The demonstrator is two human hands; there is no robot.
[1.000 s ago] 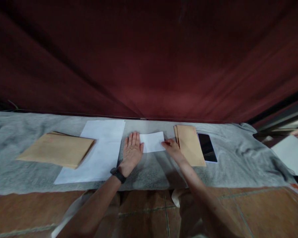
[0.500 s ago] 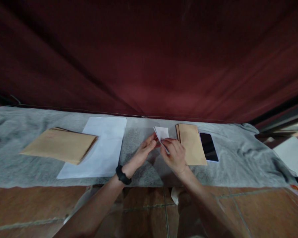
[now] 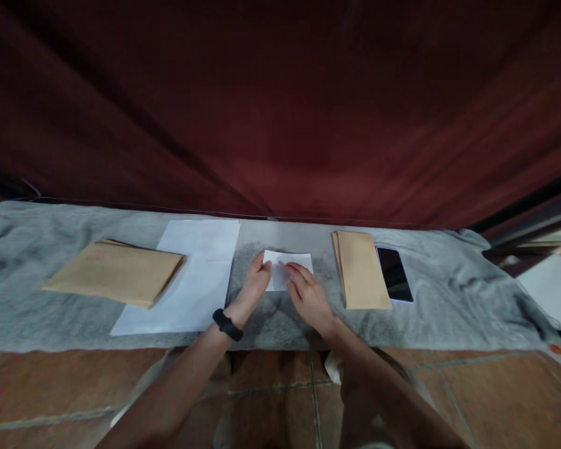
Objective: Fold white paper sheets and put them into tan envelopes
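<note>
Here, the small white paper (image 3: 277,277) lies on the grey cloth (image 3: 449,280), left edge pinched by the left hand (image 3: 254,280); the right hand (image 3: 310,300), loosely open, lays fingers on it; large white sheets (image 3: 208,268) rest leftward, brown envelopes (image 3: 363,271) rightward, then a phone (image 3: 395,274)

A single camera, worn on the person's head, looks forward and steeply down from above the near edge of the grey cloth (image 3: 449,305); its wide view takes in the dark red backdrop (image 3: 280,112) across the far half and a strip of tiled floor (image 3: 271,408) at the near edge; the left hand (image 3: 255,279) and right hand (image 3: 310,298) sit near the centre, small in view, their forearms (image 3: 187,377) entering from the near side.
</note>
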